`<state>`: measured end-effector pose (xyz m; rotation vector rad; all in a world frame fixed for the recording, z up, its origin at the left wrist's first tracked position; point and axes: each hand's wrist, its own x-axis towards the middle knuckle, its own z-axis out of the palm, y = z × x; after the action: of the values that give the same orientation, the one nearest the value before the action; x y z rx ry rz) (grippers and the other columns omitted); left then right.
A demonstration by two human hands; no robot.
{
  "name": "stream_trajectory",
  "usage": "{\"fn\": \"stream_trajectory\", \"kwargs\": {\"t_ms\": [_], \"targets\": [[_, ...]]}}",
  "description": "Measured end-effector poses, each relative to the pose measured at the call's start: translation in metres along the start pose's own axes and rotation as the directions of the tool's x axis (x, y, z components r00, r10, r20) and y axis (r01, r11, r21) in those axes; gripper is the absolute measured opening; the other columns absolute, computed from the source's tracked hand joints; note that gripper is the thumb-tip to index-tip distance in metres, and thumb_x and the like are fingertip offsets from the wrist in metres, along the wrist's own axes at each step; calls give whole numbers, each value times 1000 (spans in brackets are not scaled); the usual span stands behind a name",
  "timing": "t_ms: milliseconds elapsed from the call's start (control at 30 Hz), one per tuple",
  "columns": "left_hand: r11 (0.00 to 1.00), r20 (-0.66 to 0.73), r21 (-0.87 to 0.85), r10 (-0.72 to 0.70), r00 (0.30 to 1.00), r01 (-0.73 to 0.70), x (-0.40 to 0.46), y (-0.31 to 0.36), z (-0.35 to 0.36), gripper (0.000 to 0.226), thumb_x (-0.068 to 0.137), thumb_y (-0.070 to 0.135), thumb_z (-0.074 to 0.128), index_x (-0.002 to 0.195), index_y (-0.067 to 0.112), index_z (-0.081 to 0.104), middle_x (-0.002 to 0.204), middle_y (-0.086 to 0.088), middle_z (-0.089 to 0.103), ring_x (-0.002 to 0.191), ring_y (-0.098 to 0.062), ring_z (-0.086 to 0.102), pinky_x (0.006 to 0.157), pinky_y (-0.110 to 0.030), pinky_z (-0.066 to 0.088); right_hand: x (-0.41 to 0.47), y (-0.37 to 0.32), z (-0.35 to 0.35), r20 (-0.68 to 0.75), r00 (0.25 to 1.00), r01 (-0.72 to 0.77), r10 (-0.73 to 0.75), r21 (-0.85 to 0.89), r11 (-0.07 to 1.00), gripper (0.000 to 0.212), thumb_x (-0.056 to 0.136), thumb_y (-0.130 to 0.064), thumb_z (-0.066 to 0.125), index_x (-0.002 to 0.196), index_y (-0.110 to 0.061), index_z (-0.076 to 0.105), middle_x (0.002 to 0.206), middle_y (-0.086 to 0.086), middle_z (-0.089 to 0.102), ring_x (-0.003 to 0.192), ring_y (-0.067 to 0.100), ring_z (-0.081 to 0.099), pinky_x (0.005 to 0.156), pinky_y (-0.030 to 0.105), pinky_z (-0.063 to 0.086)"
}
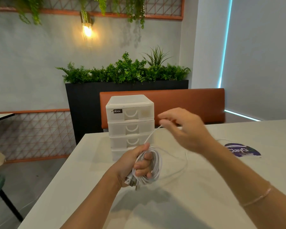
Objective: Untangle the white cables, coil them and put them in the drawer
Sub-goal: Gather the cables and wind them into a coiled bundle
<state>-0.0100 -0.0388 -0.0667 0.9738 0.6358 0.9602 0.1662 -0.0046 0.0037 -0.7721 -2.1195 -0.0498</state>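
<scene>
At the centre of the frame, the left hand is gripping a coil of white cables above the tabletop, fingers curled through the loops, with plug ends sticking out below. The right hand, blurred, is pinching a loose strand running up from the coil. More slack is lying on the tabletop to the right. A white drawer unit is standing behind, drawers closed, near a purple sticker.

A white table carries a round purple sticker near its right edge. Behind it stands an orange padded bench back, then a black planter of green plants. A lit wall lamp glows on the grey wall.
</scene>
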Motion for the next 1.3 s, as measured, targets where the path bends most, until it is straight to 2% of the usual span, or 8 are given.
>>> {"fn": "stream_trajectory", "kwargs": {"t_ms": [133, 333, 500, 600, 800, 967, 1133, 1300], "targets": [[1000, 9, -20, -21, 1000, 21, -3, -4, 4, 53, 81, 57, 37, 54, 12, 46, 29, 3, 30, 24, -8, 31, 45, -21, 44, -12, -9, 46, 97, 985, 173, -145, -430, 886, 70, 97, -52, 12, 81, -24, 74, 104, -4, 70, 111, 25, 56, 106, 48, 30], [999, 13, -22, -34, 999, 34, 0, -8, 6, 72, 76, 71, 20, 54, 9, 48, 29, 0, 32, 24, -9, 32, 46, -21, 49, -10, -5, 54, 209, 977, 104, -33, -343, 934, 101, 80, -68, -18, 104, -28, 72, 114, -14, 66, 137, 7, 26, 110, 44, -23], [999, 194, 29, -22, 981, 16, 0, -11, -2, 70, 68, 76, 34, 66, 11, 56, 36, 4, 40, 31, -6, 41, 55, -24, 53, -18, 0, 60, 39, 998, 50, -42, -236, 970, 77, 93, -57, 15, 68, -16, 76, 80, -1, 73, 108, 16, 57, 115, 46, 2], [995, 383, 98, -16, 923, -23, 1, -12, -9, 36, 78, 46, 69, 85, 13, 57, 51, 7, 52, 46, -4, 52, 72, -23, 54, -17, 5, 62, 71, 996, -35, 49, -188, 982, 79, 86, -61, 15, 63, -11, 72, 78, 1, 70, 102, 12, 53, 117, 38, 9], [948, 370, 319, -106, 923, -19, 1, -11, -4, 44, 65, 7, 78, 95, 6, 46, 58, 3, 60, 58, -9, 63, 74, -29, 53, -8, 9, 52, -43, 997, -80, 71, -240, 968, 89, 83, -73, 11, 61, -13, 72, 72, 0, 62, 83, 8, 41, 83, 25, 20], [906, 274, 423, -91, 957, -35, 2, -18, 7, 62, 60, 53, 80, 86, 1, 56, 48, 6, 49, 44, -5, 52, 61, -24, 52, 11, 12, 36, 52, 995, -63, 84, -324, 944, 70, 86, -63, 23, 66, -16, 70, 75, -4, 60, 90, 7, 39, 81, 23, 12], [950, 292, 307, -38, 956, -56, 0, -10, 6, 48, 68, 64, 66, 73, 17, 62, 47, 9, 47, 41, -2, 46, 60, -20, 52, -1, 21, 40, 117, 964, -215, 239, -191, 958, 59, 92, -52, 42, 67, -8, 72, 73, 0, 66, 84, 7, 44, 84, 24, 27], [988, 348, 144, -5, 937, -48, -1, -8, -2, 47, 73, 62, 59, 71, 16, 61, 46, 11, 50, 39, -1, 47, 57, -19, 52, -15, 10, 50, 339, 821, -494, 459, 18, 869, 63, 93, -49, 44, 43, -11, 42, 40, -5, 42, 48, 10, 40, 54, 25, 30]]}}
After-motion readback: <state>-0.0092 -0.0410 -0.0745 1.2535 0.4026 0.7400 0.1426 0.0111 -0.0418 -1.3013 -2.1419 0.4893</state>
